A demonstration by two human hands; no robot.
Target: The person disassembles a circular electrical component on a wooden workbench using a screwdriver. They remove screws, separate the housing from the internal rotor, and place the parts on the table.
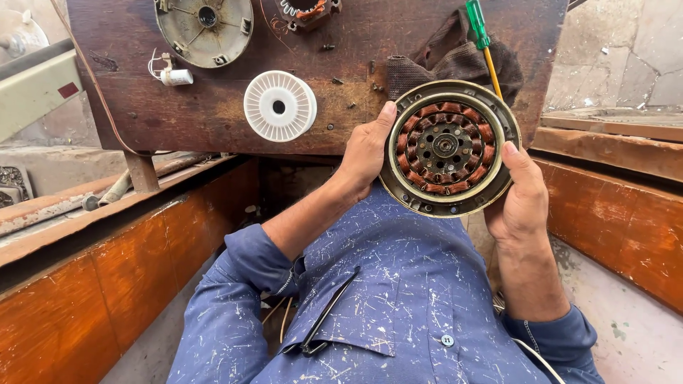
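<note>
Facing up, round motor stator (447, 148) held between hands (445, 178).

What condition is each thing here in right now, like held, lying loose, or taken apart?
Round motor: held up, copper windings exposed.
Left hand: gripping the motor's left rim.
Right hand: gripping its right rim.
White plastic disc: lying flat on the wooden board.
Metal cover: lying loose, detached.
Green screwdriver: resting on a brown cloth.
</note>
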